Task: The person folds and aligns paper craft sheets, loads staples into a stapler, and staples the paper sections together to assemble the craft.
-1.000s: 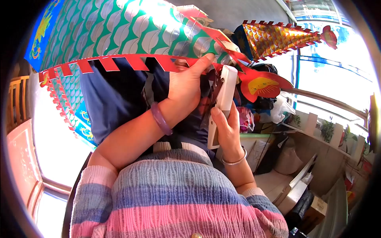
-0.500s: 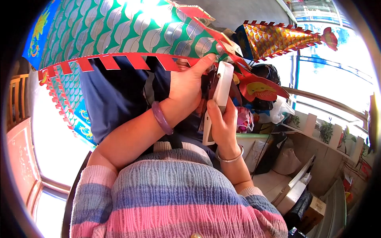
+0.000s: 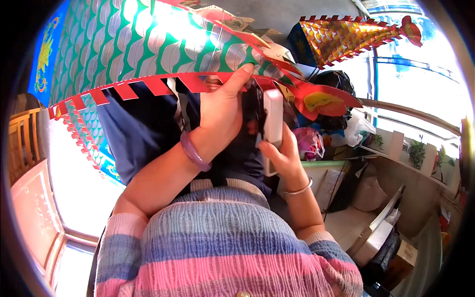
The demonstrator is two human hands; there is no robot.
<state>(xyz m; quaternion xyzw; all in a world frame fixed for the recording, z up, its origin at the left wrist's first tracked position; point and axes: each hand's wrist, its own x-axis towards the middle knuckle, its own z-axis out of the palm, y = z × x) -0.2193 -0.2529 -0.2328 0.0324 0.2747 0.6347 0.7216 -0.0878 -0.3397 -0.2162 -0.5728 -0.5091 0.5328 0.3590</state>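
Observation:
A large paper fish lantern (image 3: pixel 148 49) with green and silver scales stretches across the top of the view, a red notched strip along its lower edge. My left hand (image 3: pixel 222 111) is closed on that edge near the narrow end, thumb on the scales and fingers underneath. At that end spreads a red tail fin (image 3: pixel 326 101) with a yellow patch. In my right hand (image 3: pixel 284 153) is a white hand-held stapler (image 3: pixel 273 116), upright just below the edge and apart from it. Its jaws are dark and blurred, and the fingers behind it are partly hidden.
A gold-scaled fish lantern (image 3: pixel 346 39) lies at upper right. Another green-scaled one (image 3: pixel 89 123) stands at left beneath the large one. Black bags (image 3: pixel 336 81), a pink plastic bag (image 3: pixel 309 143) and a cardboard box (image 3: pixel 403 260) are at right. A wooden chair (image 3: pixel 24 138) stands far left.
The stapler has dropped away from the red edge and turned more upright in my right hand. My left hand and the large fish have shifted slightly left.

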